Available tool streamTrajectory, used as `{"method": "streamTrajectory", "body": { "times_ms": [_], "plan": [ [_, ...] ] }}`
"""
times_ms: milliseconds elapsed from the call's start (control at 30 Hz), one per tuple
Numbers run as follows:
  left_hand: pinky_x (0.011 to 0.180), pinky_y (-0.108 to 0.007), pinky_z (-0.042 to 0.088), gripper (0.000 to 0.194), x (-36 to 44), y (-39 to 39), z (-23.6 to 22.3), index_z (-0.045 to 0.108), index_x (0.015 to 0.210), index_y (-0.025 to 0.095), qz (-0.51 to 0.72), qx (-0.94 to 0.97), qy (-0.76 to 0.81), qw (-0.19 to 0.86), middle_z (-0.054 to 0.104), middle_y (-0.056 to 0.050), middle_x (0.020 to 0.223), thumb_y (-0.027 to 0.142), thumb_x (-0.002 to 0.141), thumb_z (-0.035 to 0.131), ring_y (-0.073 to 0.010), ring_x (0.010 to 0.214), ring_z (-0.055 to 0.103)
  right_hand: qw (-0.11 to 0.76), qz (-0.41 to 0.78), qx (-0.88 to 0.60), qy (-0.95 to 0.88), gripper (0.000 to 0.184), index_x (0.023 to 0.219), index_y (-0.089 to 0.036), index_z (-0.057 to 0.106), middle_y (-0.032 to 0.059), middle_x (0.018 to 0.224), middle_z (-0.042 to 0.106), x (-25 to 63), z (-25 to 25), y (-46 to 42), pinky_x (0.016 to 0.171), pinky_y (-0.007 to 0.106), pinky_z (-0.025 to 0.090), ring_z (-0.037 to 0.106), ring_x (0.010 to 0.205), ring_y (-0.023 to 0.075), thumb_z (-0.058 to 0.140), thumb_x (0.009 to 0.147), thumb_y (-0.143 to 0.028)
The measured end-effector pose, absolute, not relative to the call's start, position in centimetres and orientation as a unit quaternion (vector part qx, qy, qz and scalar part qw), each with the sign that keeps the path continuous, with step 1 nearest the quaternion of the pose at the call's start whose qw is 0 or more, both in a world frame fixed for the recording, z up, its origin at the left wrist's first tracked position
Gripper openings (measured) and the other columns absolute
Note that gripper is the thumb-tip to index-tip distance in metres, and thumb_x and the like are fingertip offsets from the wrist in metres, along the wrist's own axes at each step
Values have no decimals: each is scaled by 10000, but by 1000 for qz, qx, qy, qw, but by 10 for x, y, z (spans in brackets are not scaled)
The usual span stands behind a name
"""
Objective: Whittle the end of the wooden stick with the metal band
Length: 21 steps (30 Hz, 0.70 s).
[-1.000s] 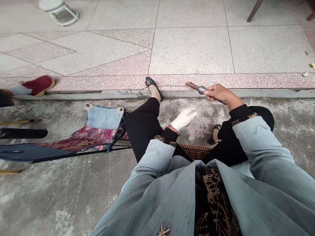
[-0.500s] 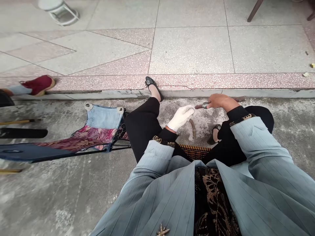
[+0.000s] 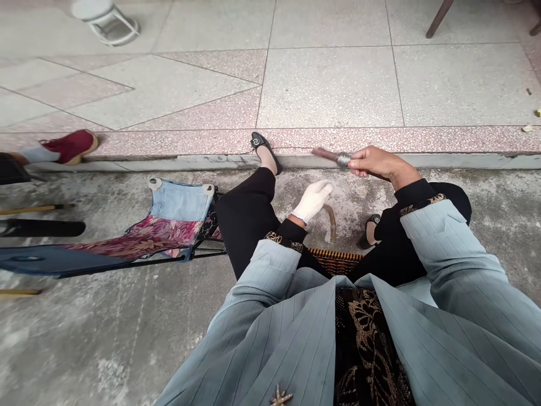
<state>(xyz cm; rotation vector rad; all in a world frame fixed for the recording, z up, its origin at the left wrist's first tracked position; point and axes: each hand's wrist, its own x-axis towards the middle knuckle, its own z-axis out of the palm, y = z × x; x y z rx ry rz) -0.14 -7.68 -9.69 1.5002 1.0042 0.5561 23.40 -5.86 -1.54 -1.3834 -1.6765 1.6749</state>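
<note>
In my bare right hand (image 3: 372,162) is a brown stick-like tool (image 3: 324,153) with silvery wire wound round it just ahead of the fingers. Its brown end points left, over the raised step edge, slightly blurred. My left hand (image 3: 315,198) wears a white knitted glove and hangs lower, apart from the tool. The gloved fingers are curled closed; whatever they may hold is hidden. Below it, a curved brown piece (image 3: 331,223) lies on the concrete between my feet.
A woven basket-like rim (image 3: 336,261) shows between my thighs. To my left stands a low folding chair (image 3: 169,228) with patterned cloth. A person's red shoe (image 3: 78,148) rests on the tiled step (image 3: 329,84). A white stool (image 3: 112,25) stands farther back.
My right hand has lifted the wire-wound tool up and away from my left hand. The gloved hand stays nearly in place and no longer touches the tool's end.
</note>
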Motion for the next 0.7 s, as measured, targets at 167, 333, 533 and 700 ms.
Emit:
{"method": "streamTrajectory", "body": {
  "times_ms": [167, 333, 533, 700],
  "plan": [
    [648, -247, 369, 311, 1, -84, -88, 593, 747, 152, 168, 743, 338, 552, 562, 1, 705, 362, 919, 441, -114, 640, 467, 215, 524, -611, -553, 300, 814, -135, 676, 18, 649, 574, 234, -28, -53, 543, 251, 363, 431, 534, 93, 662, 839, -434],
    [709, -268, 365, 302, 0, -83, -82, 598, 767, 164, 146, 792, 326, 495, 586, -8, 739, 363, 915, 426, -148, 717, 512, 33, 340, -704, -623, 312, 923, -140, 729, 75, 754, 629, 227, -26, -49, 607, 294, 358, 522, 662, 162, 650, 850, -432],
    [690, -261, 366, 292, -7, -79, -74, 607, 740, 161, 135, 807, 331, 470, 601, -14, 745, 332, 905, 439, -145, 709, 513, -223, 391, -597, -664, 262, 849, -138, 736, 72, 680, 634, 217, -38, -58, 593, 302, 361, 525, 615, 160, 729, 809, -398],
    [704, -253, 407, 273, -12, -73, -80, 628, 804, 148, 181, 767, 341, 512, 629, -8, 778, 349, 905, 473, -134, 721, 541, -210, 658, -358, -628, 344, 881, -89, 729, -12, 583, 577, 217, -34, -67, 551, 246, 368, 460, 527, 88, 730, 790, -420]
  ]
}}
